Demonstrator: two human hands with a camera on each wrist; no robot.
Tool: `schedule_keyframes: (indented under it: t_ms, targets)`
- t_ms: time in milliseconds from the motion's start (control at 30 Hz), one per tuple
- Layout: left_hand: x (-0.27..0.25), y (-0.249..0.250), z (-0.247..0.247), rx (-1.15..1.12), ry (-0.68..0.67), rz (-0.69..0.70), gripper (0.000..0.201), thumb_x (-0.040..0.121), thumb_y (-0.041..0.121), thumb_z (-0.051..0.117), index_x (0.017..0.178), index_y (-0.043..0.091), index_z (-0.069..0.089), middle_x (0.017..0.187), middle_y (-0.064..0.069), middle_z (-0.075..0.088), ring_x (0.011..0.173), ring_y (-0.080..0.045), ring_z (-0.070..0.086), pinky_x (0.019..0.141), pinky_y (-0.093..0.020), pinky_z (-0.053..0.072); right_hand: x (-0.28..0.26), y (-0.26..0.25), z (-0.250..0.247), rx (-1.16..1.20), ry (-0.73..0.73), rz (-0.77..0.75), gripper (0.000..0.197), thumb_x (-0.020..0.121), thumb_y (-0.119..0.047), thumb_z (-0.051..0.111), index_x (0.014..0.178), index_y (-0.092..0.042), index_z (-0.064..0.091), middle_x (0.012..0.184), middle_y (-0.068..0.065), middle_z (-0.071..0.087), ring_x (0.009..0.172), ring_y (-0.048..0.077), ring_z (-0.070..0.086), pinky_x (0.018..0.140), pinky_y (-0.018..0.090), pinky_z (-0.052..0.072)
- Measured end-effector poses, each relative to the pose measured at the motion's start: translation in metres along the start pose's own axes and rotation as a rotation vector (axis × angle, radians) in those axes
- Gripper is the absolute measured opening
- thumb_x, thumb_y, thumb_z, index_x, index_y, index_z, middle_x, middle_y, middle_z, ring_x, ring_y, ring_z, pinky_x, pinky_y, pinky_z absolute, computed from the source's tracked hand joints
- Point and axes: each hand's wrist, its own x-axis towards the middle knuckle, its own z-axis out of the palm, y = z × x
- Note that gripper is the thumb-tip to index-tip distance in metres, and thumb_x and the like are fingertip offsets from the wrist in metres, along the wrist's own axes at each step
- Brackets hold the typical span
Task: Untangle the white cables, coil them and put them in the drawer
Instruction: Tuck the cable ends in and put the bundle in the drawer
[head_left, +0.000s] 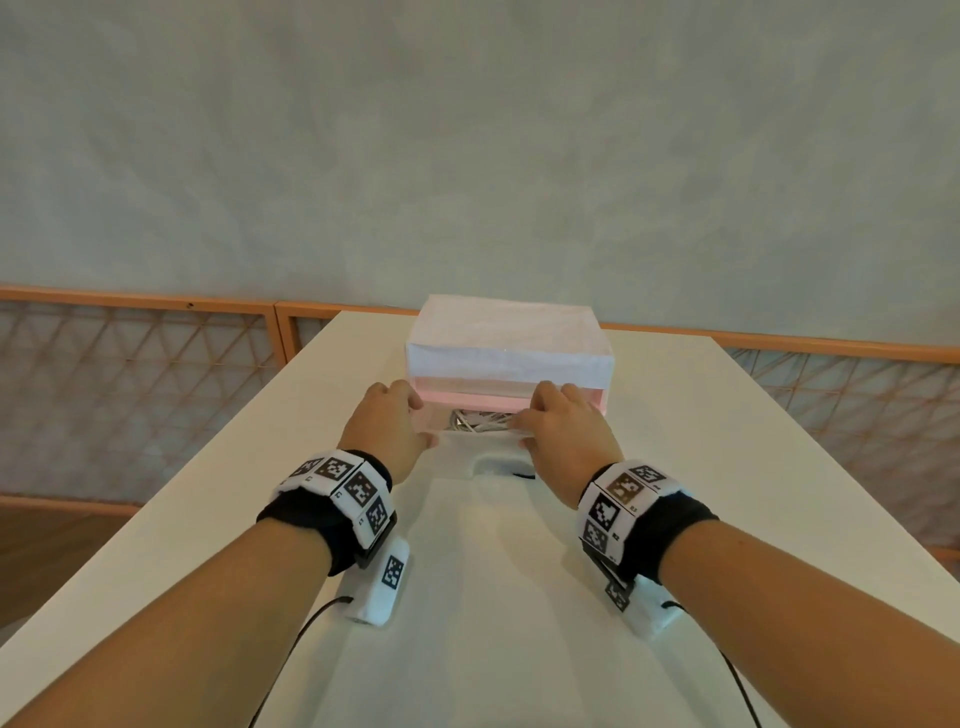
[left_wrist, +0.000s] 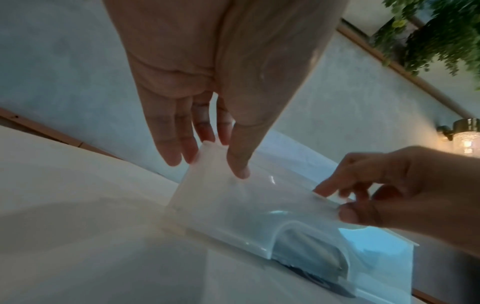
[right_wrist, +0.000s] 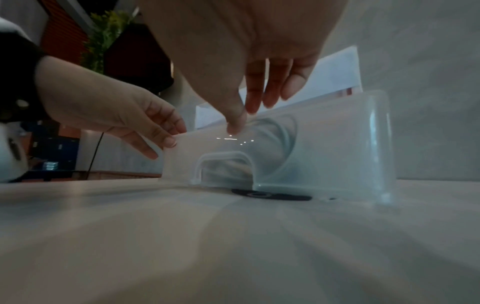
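A white and pink drawer unit (head_left: 509, 343) stands at the far end of the white table (head_left: 727, 467). Its translucent drawer (head_left: 467, 448) is pulled out toward me. Coiled white cables (head_left: 480, 420) lie inside it and show through the front wall as a loop (right_wrist: 288, 131). My left hand (head_left: 410, 415) pinches the drawer front's left top corner (left_wrist: 207, 164), thumb on the face. My right hand (head_left: 540, 423) pinches the top edge further right (right_wrist: 244, 119), thumb in front and fingers behind. Each hand also shows in the other wrist view, the left hand (right_wrist: 166, 142) and the right hand (left_wrist: 335, 201).
A flat black disc (right_wrist: 270, 195) lies on the table under the drawer's handle cutout (right_wrist: 226, 166). A wooden lattice railing (head_left: 145, 364) runs behind the table, with a grey wall above. Black wires (head_left: 291, 649) trail from my wristbands over the near table.
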Motion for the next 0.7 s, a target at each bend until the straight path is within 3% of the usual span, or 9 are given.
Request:
schedule_keyframes:
  t_ms: [100,200,267,333,433,500,600,700]
  targets:
    - [0.007,-0.001,0.001,-0.017,0.021,-0.037,0.055,0.076,0.024,0.077,0.119,0.010,0.046,0.117,-0.011,0.051,0.101,-0.027,0.053,0.082,-0.031,0.041,-0.004,0.002,-0.005,0.229,-0.004,0.189,0.009,0.088,-0.025,0.057,0.090,-0.016,0.058,0.089,-0.002,0.054,0.082,0.019,0.052,0.067,0.027,0.043]
    - [0.013,-0.005,0.001,-0.062,0.012,-0.058,0.060,0.073,0.025,0.079,0.118,0.010,0.043,0.112,-0.012,0.056,0.092,-0.025,0.052,0.075,-0.030,0.039,-0.014,0.014,-0.004,0.626,-0.066,0.540,0.024,0.084,-0.032,0.063,0.072,-0.014,0.052,0.068,0.001,0.057,0.066,0.019,0.056,0.067,0.035,0.051]
    - [0.016,-0.006,0.001,-0.088,0.010,-0.069,0.064,0.071,0.025,0.081,0.119,0.010,0.041,0.110,-0.012,0.057,0.090,-0.025,0.052,0.073,-0.030,0.038,-0.022,0.021,-0.003,0.915,0.015,0.755,0.027,0.083,-0.030,0.067,0.078,-0.013,0.046,0.072,0.006,0.056,0.063,0.020,0.059,0.072,0.041,0.056]
    - [0.018,-0.005,0.002,-0.117,0.011,-0.087,0.071,0.069,0.025,0.082,0.124,0.010,0.040,0.114,-0.013,0.055,0.092,-0.025,0.051,0.075,-0.030,0.038,-0.025,0.028,-0.002,0.997,0.108,0.875,0.035,0.081,-0.026,0.070,0.092,-0.011,0.041,0.082,0.009,0.055,0.064,0.021,0.059,0.070,0.041,0.058]
    - [0.020,-0.006,0.003,-0.157,0.008,-0.113,0.078,0.068,0.024,0.083,0.130,0.012,0.037,0.122,-0.014,0.053,0.105,-0.028,0.053,0.080,-0.030,0.038,-0.023,0.034,0.003,1.003,0.172,0.910,0.041,0.081,-0.021,0.071,0.101,-0.011,0.037,0.083,0.013,0.058,0.067,0.025,0.061,0.075,0.044,0.058]
    - [0.021,-0.006,0.004,-0.173,0.005,-0.124,0.082,0.067,0.023,0.084,0.132,0.013,0.036,0.124,-0.015,0.052,0.109,-0.029,0.053,0.082,-0.031,0.039,-0.021,0.034,0.009,0.944,0.167,0.887,0.041,0.080,-0.024,0.071,0.100,-0.013,0.037,0.079,0.008,0.059,0.075,0.029,0.064,0.079,0.045,0.055]
    - [0.022,-0.007,0.005,-0.181,0.006,-0.133,0.084,0.067,0.023,0.084,0.134,0.014,0.034,0.126,-0.014,0.052,0.110,-0.029,0.053,0.084,-0.032,0.039,-0.018,0.033,0.014,0.701,0.134,0.815,0.040,0.080,-0.030,0.070,0.098,-0.016,0.037,0.095,0.006,0.053,0.081,0.025,0.053,0.070,0.032,0.041]
    - [0.026,-0.006,0.006,-0.192,-0.003,-0.141,0.093,0.069,0.023,0.083,0.142,0.012,0.028,0.131,-0.014,0.052,0.119,-0.030,0.051,0.094,-0.035,0.039,-0.014,0.036,0.013,0.668,0.121,0.825,0.040,0.081,-0.029,0.069,0.097,-0.016,0.035,0.098,0.008,0.052,0.081,0.024,0.050,0.068,0.030,0.035]
